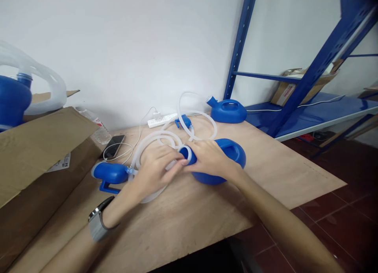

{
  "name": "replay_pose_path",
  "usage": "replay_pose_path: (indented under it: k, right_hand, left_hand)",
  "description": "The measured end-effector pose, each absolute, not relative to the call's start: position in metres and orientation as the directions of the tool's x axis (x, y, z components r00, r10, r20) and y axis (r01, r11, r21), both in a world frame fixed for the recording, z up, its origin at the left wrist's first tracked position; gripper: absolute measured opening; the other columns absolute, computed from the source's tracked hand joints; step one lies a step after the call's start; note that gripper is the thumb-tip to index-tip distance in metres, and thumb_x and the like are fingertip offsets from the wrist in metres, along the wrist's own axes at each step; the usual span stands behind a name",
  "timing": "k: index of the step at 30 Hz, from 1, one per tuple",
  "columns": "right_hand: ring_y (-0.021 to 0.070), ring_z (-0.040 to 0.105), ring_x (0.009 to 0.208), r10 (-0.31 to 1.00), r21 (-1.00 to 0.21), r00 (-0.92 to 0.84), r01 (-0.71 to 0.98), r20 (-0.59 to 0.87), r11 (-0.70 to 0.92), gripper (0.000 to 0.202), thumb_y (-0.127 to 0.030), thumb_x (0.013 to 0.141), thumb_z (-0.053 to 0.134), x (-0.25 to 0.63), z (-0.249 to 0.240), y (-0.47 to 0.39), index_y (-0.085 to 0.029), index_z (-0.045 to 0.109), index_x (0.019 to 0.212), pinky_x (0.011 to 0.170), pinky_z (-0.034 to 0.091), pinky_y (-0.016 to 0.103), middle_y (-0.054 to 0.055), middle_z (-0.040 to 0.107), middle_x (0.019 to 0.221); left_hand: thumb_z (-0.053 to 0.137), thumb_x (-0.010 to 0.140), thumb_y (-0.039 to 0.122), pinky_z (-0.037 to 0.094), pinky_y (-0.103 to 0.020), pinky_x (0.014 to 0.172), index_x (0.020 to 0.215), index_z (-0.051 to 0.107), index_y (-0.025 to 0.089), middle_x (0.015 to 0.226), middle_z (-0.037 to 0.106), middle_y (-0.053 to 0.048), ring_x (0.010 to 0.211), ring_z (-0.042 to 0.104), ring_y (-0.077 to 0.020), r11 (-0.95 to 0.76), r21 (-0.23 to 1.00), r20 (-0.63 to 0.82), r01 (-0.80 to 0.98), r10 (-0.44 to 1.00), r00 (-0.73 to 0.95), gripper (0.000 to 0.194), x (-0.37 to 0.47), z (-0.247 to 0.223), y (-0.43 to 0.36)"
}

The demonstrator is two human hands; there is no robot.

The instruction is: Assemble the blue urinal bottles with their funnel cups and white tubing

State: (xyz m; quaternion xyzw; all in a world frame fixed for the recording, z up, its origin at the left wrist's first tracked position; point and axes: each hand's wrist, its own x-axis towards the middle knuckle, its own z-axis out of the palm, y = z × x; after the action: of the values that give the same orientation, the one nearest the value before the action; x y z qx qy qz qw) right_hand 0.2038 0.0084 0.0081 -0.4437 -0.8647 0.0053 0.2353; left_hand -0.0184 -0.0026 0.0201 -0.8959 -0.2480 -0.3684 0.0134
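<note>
A pale plywood counter [283, 166] stands against a white wall [141, 48], beside a blue metal rack [333, 107]; the floor [339, 229] is dark red tile. The blue plastic jug [217, 177] sits on the counter, long axis left to right, mouth pointing left and up. Right hand [208, 157]: closed around its neck. Left hand [161, 165]: fingertips at the rim; I cannot tell whether they pinch.

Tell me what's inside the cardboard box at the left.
A blue container and coiled translucent tubing show above the open flap; that flap and the box's side hide whatever lies lower.
</note>
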Motion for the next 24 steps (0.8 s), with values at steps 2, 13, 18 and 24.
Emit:
replay_pose_path:
  k: [2, 13, 18, 24]
  right_hand:
    - [0.034, 0.076, 0.101, 0.782, -0.244, -0.492, 0.762, 0.384, 0.599, 0.047, -0.059, 0.092, 0.076, 0.207, 0.007, -0.002, -0.018, 0.069, 0.115, 0.082, 0.051, 0.039, 0.011, 0.081, 0.107]
    - [0.0285, 0.076, 0.109, 0.792, -0.422, -0.177, 0.768, 0.584, 0.482, 0.04, -0.024, 0.093, 0.063, 0.18, -0.021, -0.077, -0.019, 0.061, 0.132, 0.123, 0.036, 0.052, 0.009, 0.082, 0.117]
    - [0.0249, 0.077, 0.09, 0.756, -0.375, -0.116, 0.813, 0.645, 0.445, 0.019, -0.018, 0.091, 0.058, 0.175, -0.032, -0.077, -0.021, 0.066, 0.108, 0.107, 0.043, 0.04, 0.005, 0.081, 0.092]
    - [0.0244, 0.075, 0.086, 0.715, -0.308, -0.166, 0.819, 0.68, 0.483, 0.013, -0.016, 0.089, 0.058, 0.177, -0.033, -0.082, -0.021, 0.064, 0.1, 0.095, 0.043, 0.039, 0.004, 0.08, 0.089]
  left_hand:
    - [0.062, 0.106, 0.034, 0.058, -0.034, 0.079, 0.099, 0.074, 0.019, 0.094, 0.08, -0.005, 0.086, 0.073, -0.0203, -0.812, 0.35, 0.53, 0.468, 0.583, 0.616, 0.021, -0.008, 0.024, -0.017]
    - [0.066, 0.087, 0.029, 0.046, -0.029, 0.065, 0.073, 0.062, 0.022, 0.072, 0.069, 0.003, 0.067, 0.061, -0.0151, -0.573, 0.653, 0.272, 0.495, 0.787, 0.553, 0.016, 0.013, 0.041, -0.055]
    - [0.063, 0.083, 0.032, 0.039, -0.03, 0.057, 0.07, 0.054, 0.022, 0.064, 0.061, 0.003, 0.057, 0.054, -0.0145, -0.541, 0.612, 0.212, 0.577, 0.815, 0.539, 0.019, 0.019, 0.044, -0.067]
    - [0.058, 0.086, 0.034, 0.038, -0.031, 0.061, 0.074, 0.051, 0.023, 0.067, 0.058, 0.003, 0.061, 0.051, -0.016, -0.533, 0.584, 0.158, 0.612, 0.814, 0.559, 0.018, 0.016, 0.049, -0.079]
